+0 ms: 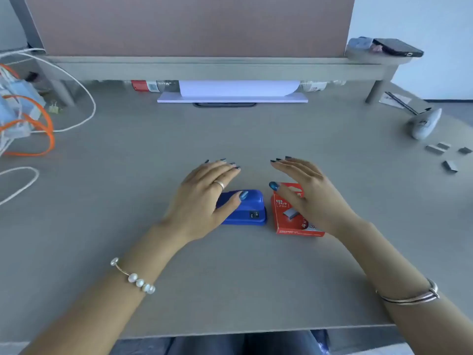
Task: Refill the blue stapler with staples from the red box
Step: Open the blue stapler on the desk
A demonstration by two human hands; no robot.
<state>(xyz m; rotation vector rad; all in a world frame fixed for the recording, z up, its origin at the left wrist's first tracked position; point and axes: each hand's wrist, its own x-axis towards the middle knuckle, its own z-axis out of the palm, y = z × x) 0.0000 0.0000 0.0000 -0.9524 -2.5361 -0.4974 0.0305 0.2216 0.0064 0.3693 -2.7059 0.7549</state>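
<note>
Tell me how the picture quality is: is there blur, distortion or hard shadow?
Head view: wide-angle lens bends the shelf and desk edges; light is soft and bluish, with only faint shadows under the left hand and right hand; small print on the red box is too soft to read fully; corners look blurred.

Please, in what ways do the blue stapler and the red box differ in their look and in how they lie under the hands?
The blue stapler is plain, rounded plastic; the red box is flat-sided card with print and a staple picture. The stapler sits under the left hand, whose thumb lies over its top; the box sits under the right hand. The stapler looks shut; whether the box is open cannot be told. Both lie side by side on the grey desk.
</note>
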